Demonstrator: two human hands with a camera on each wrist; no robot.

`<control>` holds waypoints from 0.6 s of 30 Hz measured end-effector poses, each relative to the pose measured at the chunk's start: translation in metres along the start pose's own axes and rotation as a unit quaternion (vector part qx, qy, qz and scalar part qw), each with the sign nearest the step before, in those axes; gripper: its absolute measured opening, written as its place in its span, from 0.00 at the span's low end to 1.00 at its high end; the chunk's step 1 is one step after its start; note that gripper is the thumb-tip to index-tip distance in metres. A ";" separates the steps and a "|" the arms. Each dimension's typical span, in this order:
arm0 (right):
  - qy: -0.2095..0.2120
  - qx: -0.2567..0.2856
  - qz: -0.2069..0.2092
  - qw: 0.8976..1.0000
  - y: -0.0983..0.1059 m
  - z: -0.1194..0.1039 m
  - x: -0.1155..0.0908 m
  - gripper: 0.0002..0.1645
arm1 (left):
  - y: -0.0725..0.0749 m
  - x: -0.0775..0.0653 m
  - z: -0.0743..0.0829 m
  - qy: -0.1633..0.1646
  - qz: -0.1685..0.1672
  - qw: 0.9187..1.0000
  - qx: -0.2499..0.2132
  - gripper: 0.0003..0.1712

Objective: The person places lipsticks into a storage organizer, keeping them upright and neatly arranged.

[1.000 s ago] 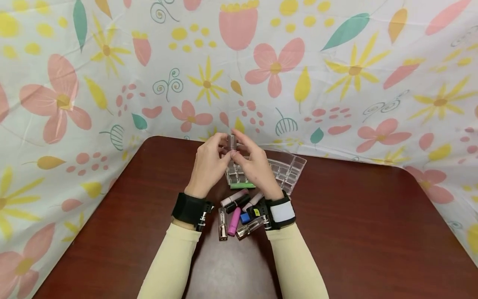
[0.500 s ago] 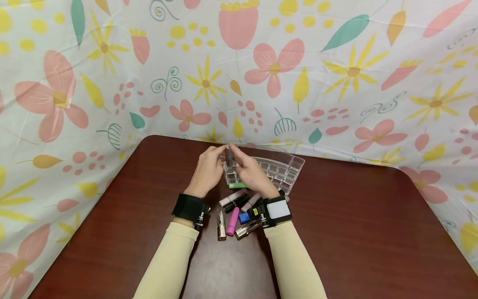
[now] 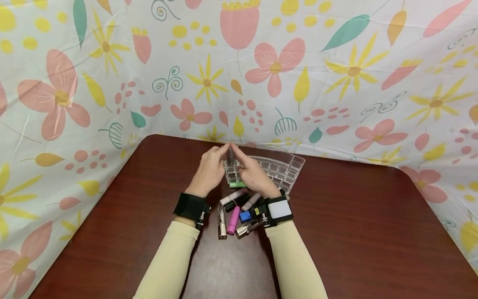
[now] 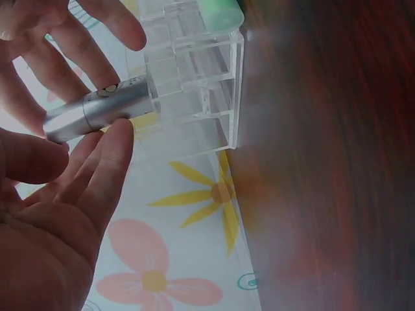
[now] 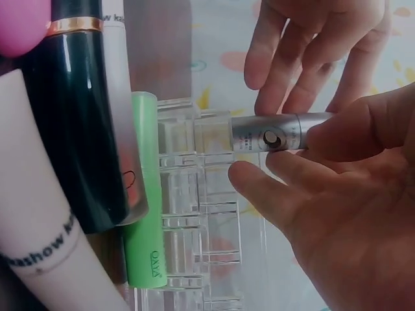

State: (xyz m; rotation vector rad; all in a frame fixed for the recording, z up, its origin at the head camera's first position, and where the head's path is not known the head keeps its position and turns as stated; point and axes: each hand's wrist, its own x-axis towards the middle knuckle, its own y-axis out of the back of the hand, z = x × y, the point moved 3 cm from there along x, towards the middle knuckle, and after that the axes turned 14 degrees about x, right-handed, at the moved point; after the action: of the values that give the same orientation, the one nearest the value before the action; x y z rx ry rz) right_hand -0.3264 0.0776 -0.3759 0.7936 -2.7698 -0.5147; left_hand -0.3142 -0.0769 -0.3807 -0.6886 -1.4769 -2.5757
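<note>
A silver lipstick tube (image 3: pixel 230 158) stands upright at the back left of a clear compartment organizer (image 3: pixel 297 164). Its lower end meets the organizer's compartments in the right wrist view; how deep it sits is hard to tell. My left hand (image 3: pixel 209 171) holds the tube from the left, thumb and fingers around it. From the other side my right hand (image 3: pixel 256 174) pinches it, the right thumb near its top end in the right wrist view. The fingertips of both hands almost meet above the tube. A green tube (image 5: pixel 148 201) lies along the organizer's front.
Between my wrists lie several cosmetic tubes: a magenta one (image 3: pixel 233 220), a black one (image 3: pixel 237 202), a pale pink one (image 3: pixel 233 197), a blue-ended one (image 3: pixel 245 216) and clear-capped ones (image 3: pixel 222 223). A floral cloth (image 3: pixel 336 83) rises behind the brown table (image 3: pixel 354 232).
Both hands have lowered the silver lipstick tube from above the organizer onto its back left part. Over the last half second they have hardly moved.
</note>
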 end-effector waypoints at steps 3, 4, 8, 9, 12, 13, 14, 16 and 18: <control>-0.012 -0.009 -0.007 1.000 -0.001 0.001 -0.001 0.50 | 0.001 -0.001 0.000 -0.004 -0.012 1.000 0.018 0.31; -0.018 -0.012 -0.010 1.000 -0.002 0.001 -0.002 0.50 | 0.000 -0.002 0.000 -0.003 -0.019 1.000 0.024 0.31; -0.037 -0.025 -0.019 0.999 -0.004 0.004 -0.002 0.50 | -0.002 -0.004 -0.001 0.001 -0.045 0.998 0.042 0.30; -0.040 -0.029 -0.019 0.999 -0.005 0.004 -0.002 0.50 | -0.003 -0.004 -0.001 0.002 -0.049 0.998 0.042 0.30; -0.041 -0.039 -0.018 0.998 -0.005 0.005 -0.002 0.50 | -0.006 -0.004 0.000 0.001 -0.054 0.998 0.038 0.30; -0.040 -0.043 -0.018 0.998 -0.005 0.006 -0.002 0.50 | -0.006 -0.004 0.001 0.001 -0.056 0.998 0.034 0.29; -0.037 -0.048 -0.018 0.998 -0.006 0.005 -0.002 0.50 | -0.006 -0.005 0.002 0.000 -0.058 0.998 0.034 0.29; -0.031 -0.058 -0.019 0.998 -0.007 0.005 -0.002 0.51 | -0.005 -0.005 0.003 -0.001 -0.061 0.998 0.034 0.29; -0.024 -0.068 -0.018 0.997 -0.008 0.004 -0.001 0.51 | -0.004 -0.006 0.003 -0.001 -0.061 0.998 0.035 0.29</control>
State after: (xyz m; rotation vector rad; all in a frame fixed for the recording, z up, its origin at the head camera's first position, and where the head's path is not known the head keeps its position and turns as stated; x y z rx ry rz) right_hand -0.3223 0.0727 -0.3825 0.8119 -2.7319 -0.7290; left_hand -0.3088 -0.0731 -0.3851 -0.6117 -1.6510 -2.5964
